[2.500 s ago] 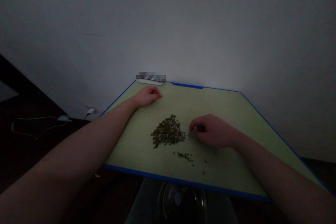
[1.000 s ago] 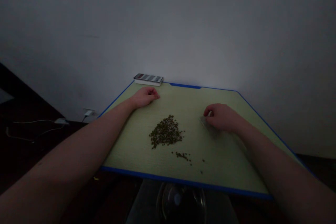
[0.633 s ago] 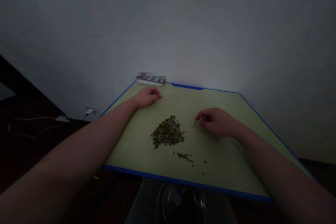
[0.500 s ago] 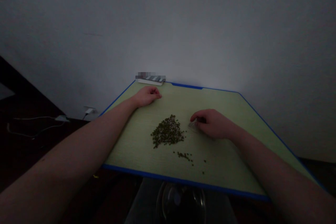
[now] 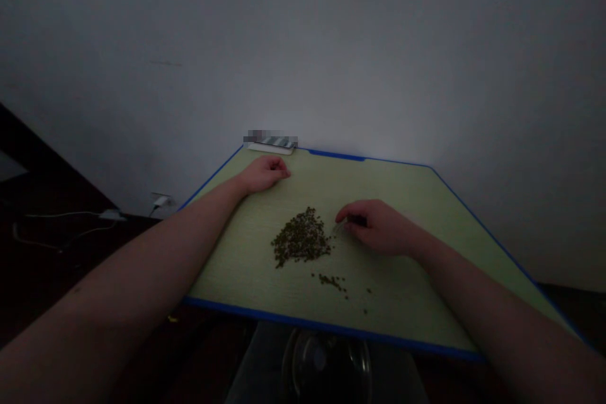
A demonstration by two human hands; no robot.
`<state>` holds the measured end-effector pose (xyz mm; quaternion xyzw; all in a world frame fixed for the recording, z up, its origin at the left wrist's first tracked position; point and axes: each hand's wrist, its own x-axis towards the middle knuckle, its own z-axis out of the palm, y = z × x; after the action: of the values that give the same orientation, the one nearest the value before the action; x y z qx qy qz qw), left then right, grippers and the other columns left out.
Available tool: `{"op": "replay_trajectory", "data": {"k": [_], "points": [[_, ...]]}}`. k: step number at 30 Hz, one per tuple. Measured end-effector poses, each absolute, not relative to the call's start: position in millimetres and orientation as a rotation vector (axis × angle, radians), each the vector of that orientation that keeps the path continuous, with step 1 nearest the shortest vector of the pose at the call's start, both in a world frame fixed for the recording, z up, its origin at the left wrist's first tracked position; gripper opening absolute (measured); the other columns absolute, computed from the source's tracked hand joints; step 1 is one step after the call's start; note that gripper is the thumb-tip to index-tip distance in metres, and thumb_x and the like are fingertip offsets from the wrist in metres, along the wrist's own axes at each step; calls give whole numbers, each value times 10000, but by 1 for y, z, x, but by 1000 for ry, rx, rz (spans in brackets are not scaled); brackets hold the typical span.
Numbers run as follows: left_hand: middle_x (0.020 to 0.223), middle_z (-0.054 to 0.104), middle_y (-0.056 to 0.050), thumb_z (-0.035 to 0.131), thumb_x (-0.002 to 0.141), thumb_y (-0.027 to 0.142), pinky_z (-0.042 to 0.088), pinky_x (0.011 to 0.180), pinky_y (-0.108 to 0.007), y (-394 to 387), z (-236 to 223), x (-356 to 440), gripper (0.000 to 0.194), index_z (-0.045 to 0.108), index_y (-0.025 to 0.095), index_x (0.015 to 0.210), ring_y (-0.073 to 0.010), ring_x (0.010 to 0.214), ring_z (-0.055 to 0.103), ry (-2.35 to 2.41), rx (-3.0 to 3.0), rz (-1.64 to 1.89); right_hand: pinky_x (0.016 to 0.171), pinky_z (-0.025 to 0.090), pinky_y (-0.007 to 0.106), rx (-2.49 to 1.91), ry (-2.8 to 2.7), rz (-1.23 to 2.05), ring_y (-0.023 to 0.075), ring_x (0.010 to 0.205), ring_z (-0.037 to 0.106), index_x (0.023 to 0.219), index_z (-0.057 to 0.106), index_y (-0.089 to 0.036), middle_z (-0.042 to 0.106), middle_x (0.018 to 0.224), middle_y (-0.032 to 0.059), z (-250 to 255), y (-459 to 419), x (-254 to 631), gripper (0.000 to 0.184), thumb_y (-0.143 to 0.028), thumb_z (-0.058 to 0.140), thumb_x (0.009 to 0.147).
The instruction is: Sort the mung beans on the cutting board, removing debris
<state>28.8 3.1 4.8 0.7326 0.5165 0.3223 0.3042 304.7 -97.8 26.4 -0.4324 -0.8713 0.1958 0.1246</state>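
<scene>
A pile of small dark green and brown grains (image 5: 303,238) lies on the pale green table (image 5: 237,284). A short line of loose grains (image 5: 332,281) is scattered in front of it. My right hand (image 5: 379,225) is closed, thumb and forefinger pinching a small clear piece (image 5: 338,226), perhaps plastic, just right of the pile. Its exact kind is too dim to make out. Beyond the pile on the left, my left hand (image 5: 266,173) rests on the tabletop with fingers curled in and nothing visible in them.
At the far left corner stands a white, partly blurred-out box-like object (image 5: 271,144). A blue edge (image 5: 336,154) runs round the table, which is set against a grey wall (image 5: 355,63). A round glass vessel (image 5: 329,366) sits at my lap. White cables and a plug (image 5: 161,201) are at left.
My right hand has moved slightly left with the clear piece, closer to the pile. The left hand and the grains stay in place.
</scene>
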Motion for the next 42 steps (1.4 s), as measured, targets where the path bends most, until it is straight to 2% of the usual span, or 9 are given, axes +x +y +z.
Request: {"op": "replay_trajectory", "data": {"k": [6, 12, 17, 22, 24, 28, 31, 42], "points": [[517, 447, 53, 586, 649, 326, 300, 494, -213, 4, 4, 29, 181, 543, 152, 672, -73, 502, 381, 1345, 1926, 863, 540, 357, 238, -1313, -2521, 525, 112, 549, 508, 936, 664, -192, 607, 628, -1, 23, -98, 298, 250, -175, 496, 752], [533, 449, 52, 588, 663, 332, 288, 476, -205, 6, 1, 27, 189, 529, 153, 672, -61, 487, 371, 1324, 1916, 853, 568, 372, 252, -1682, -2405, 250, 140, 614, 547, 847, 672, -183, 652, 701, 40, 28, -86, 314, 224, -171, 530, 675], [536, 451, 50, 586, 665, 338, 294, 476, -204, 8, 0, 26, 192, 537, 154, 679, -62, 490, 371, 1320, 1935, 860, 579, 383, 291, -1932, -2371, 153, 187, 658, 566, 795, 678, -183, 653, 734, 67, 39, -75, 347, 203, -191, 541, 645], [519, 446, 50, 581, 664, 333, 301, 492, -214, 5, 3, 27, 185, 534, 155, 676, -71, 496, 376, 1342, 1930, 852, 540, 373, 263, -1563, -2485, 483, 139, 555, 524, 914, 662, -180, 599, 622, 11, 39, -82, 335, 258, -197, 475, 737], [515, 443, 51, 581, 663, 335, 304, 500, -216, 5, 3, 28, 185, 534, 156, 672, -72, 499, 378, 1336, 1937, 851, 570, 383, 262, -1417, -2532, 484, 139, 582, 534, 943, 664, -184, 613, 645, 9, 34, -87, 320, 268, -193, 472, 757], [519, 442, 54, 591, 651, 352, 302, 501, -216, 7, 2, 27, 203, 532, 157, 667, -70, 496, 375, 1339, 1942, 857, 736, 416, 270, -1181, -2554, 492, 157, 800, 585, 982, 676, -183, 677, 902, 52, 25, -92, 298, 297, -152, 457, 784], [515, 440, 55, 587, 658, 361, 298, 495, -213, 8, 0, 27, 211, 537, 157, 677, -68, 489, 369, 1328, 1945, 852, 787, 411, 278, -1104, -2583, 528, 162, 859, 582, 1003, 676, -179, 676, 956, 62, 23, -92, 295, 302, -146, 460, 794], [523, 452, 48, 587, 662, 360, 301, 492, -216, 8, 0, 25, 209, 534, 159, 682, -71, 493, 379, 1331, 1953, 851, 575, 385, 246, -1239, -2656, 707, 126, 601, 528, 925, 680, -196, 646, 714, 8, 34, -104, 311, 264, -151, 490, 748]]}}
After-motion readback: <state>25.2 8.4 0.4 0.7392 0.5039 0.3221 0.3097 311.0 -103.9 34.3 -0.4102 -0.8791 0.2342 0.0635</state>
